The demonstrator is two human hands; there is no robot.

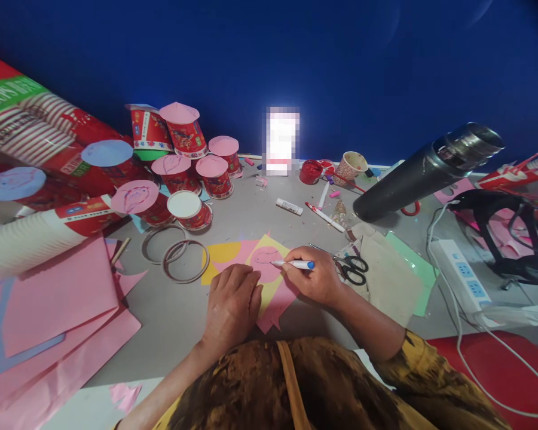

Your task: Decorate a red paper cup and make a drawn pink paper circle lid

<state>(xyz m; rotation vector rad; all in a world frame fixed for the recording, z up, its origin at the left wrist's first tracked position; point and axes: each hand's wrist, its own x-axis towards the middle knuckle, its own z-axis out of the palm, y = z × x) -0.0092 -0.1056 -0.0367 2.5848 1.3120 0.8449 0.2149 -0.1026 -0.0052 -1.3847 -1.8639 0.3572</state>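
My right hand (316,276) is closed round a white marker pen (299,264) with a blue end. Its tip touches a pink paper circle (266,272), where a thin curved line is drawn. My left hand (234,303) lies beside the circle with its fingers resting on the paper, holding nothing I can make out. Beneath the circle are yellow paper (269,240) and pink scraps (275,310). Just past my right hand lie black-handled scissors (355,270). To the left of my left hand, two rolls of tape (185,261) overlap on the table.
Red paper cups (183,138) topped with paper discs stand at the left back, near stacked cups (40,239). Pink sheets (58,292) lie at left. A glue stick (289,206), a black tumbler (412,179), and a white power strip (461,280) with cables are farther right.
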